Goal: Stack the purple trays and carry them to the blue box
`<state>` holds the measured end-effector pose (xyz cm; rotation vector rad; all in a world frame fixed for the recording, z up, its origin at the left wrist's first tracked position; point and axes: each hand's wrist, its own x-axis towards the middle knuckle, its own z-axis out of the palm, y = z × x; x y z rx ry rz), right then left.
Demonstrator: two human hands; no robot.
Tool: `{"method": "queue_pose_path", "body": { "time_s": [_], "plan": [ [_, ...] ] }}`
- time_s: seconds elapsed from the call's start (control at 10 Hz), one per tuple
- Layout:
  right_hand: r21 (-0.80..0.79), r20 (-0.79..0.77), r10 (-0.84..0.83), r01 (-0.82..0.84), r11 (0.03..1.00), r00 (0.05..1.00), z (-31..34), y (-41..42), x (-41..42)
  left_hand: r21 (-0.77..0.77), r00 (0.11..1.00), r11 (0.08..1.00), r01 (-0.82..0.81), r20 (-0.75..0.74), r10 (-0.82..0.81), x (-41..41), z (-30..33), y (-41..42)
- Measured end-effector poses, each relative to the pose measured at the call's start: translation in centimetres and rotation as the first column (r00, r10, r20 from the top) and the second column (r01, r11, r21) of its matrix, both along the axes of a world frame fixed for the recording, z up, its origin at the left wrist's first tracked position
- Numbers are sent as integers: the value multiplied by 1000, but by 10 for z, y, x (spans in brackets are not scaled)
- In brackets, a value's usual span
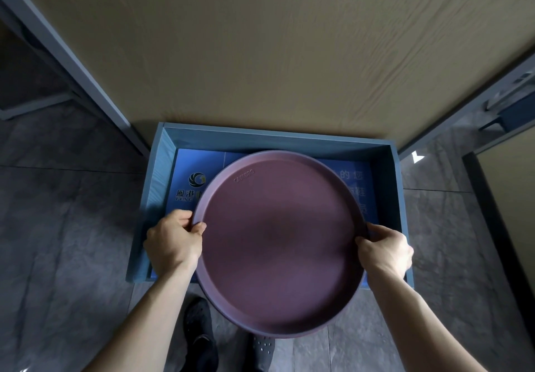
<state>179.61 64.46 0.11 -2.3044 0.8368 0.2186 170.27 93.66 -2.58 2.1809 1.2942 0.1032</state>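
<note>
A round purple tray [278, 241] with a raised rim hangs level over the blue box [393, 198]. Whether other trays are stacked under it I cannot tell; only the top one shows. My left hand [173, 238] grips the tray's left rim, thumb on top. My right hand [386, 251] grips the right rim the same way. The box sits on the floor, open at the top, with a blue printed sheet [188, 186] lying on its bottom. The tray's near edge reaches past the box's front wall, above my feet.
A tan wooden tabletop [260, 53] with grey metal legs [86, 82] stands over the far end of the box. Grey floor tiles [58, 241] lie to both sides. My dark shoes [202, 334] stand just before the box. Another table edge [509, 198] shows at right.
</note>
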Motion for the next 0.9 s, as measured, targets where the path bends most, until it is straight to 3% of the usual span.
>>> {"method": "queue_pose_path", "body": {
  "time_s": [0.3, 0.7, 0.9],
  "plan": [
    [-1, -7, 62, -62, 998, 998, 0, -2, 1, 101, 989, 987, 121, -100, -111, 0, -1, -2],
    [15, 16, -18, 18, 1000, 1000, -19, -5, 4, -24, 999, 999, 39, -37, -40, 1, -1, 2],
    [-12, -25, 96, -96, 995, 995, -15, -6, 3, 11, 983, 993, 116, -142, -113, 4, 7, -3]
  ]
}}
